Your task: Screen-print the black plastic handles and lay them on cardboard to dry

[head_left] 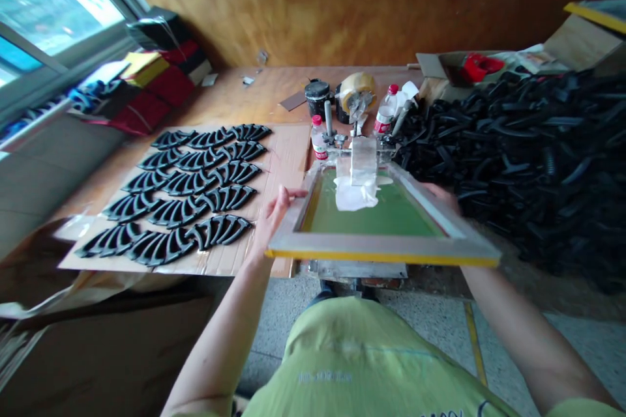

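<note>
A screen printing frame [381,244] with green mesh is tilted up in front of me, its near edge raised above the base plate [359,269]. My left hand [276,214] grips the frame's left side, its fingertips partly hidden beneath. On the opposite side my right hand [443,195] is closed on the frame, most of its fingers out of sight. White ink [355,199] lies on the mesh around a pale block-shaped squeegee [364,161]. Clamps [337,139] hold the frame at its far end.
Rows of black ribbed plastic parts [178,208] lie on cardboard [281,176] at left. A large heap of black parts [528,156] rises at right. Behind the frame stand two red-capped bottles [319,138], a dark tub [317,98] and a tape roll [357,92].
</note>
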Action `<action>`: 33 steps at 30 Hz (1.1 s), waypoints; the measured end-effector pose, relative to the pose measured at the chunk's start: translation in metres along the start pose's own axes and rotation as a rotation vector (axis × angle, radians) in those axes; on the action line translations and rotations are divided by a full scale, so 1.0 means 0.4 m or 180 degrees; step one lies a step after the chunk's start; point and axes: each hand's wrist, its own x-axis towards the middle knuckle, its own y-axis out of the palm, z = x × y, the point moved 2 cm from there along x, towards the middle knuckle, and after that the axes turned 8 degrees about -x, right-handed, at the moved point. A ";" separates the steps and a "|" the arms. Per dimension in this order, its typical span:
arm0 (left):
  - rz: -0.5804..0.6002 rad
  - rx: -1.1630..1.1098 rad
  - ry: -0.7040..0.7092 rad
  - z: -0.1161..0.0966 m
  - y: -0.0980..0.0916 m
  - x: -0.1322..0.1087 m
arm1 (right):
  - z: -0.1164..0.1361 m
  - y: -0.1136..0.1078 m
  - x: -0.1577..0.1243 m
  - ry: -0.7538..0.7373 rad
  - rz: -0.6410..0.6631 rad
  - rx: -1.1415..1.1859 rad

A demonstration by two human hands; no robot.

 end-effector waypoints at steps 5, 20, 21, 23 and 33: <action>0.0118 -0.0047 -0.1142 0.251 -0.046 -0.096 | 0.157 -0.004 0.090 -0.0298 -0.0166 0.0152; 0.0194 0.0140 -0.1151 0.426 -0.061 -0.087 | 0.338 0.067 -0.090 -0.2246 0.1289 -0.0879; 0.0180 0.0119 -0.1165 0.425 -0.060 -0.088 | 0.335 0.060 -0.092 -0.2376 0.1327 -0.0780; 0.0141 0.0097 -0.1165 0.425 -0.059 -0.088 | 0.329 0.055 -0.077 -0.2386 0.1384 -0.0594; 0.0006 -0.0075 -0.1172 0.408 -0.049 -0.096 | 0.335 0.073 -0.110 -0.2152 0.1063 -0.0648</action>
